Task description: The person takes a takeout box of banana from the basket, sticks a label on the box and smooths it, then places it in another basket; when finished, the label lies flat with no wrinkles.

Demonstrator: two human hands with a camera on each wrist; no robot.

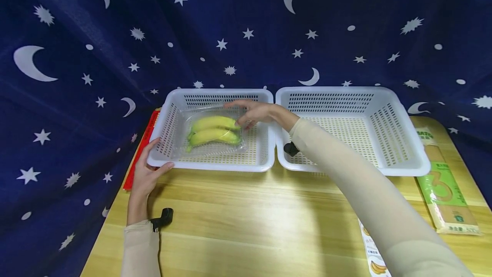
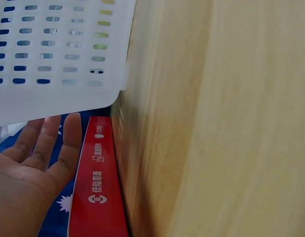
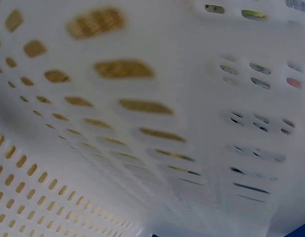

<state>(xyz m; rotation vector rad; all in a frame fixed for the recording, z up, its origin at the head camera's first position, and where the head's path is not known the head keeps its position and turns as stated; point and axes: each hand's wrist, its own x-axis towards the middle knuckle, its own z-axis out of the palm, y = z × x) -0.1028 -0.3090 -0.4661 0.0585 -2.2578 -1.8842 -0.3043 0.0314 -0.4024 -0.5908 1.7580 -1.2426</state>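
A clear plastic container (image 1: 178, 140) with bananas (image 1: 215, 136) inside lies in the left white basket (image 1: 219, 167). My right hand (image 1: 256, 112) reaches over that basket's right side, fingers spread at the container's far right corner; the thumb overlaps the lid above the bananas. My left hand (image 1: 145, 174) spans the basket's front left corner, with the thumb along the front rim. In the left wrist view, its fingers (image 2: 42, 148) extend to the underside of the rim. The right hand is hidden from the right wrist view, which shows slotted basket walls (image 3: 192, 64).
A second white basket (image 1: 407, 170) stands to the right, under my right forearm. Beside it lies a plastic-wrapped pack (image 1: 442, 187) with a green label. A red box (image 1: 130, 176) sits left of the left basket, and a banana-printed package (image 1: 372, 251) lies near the front.
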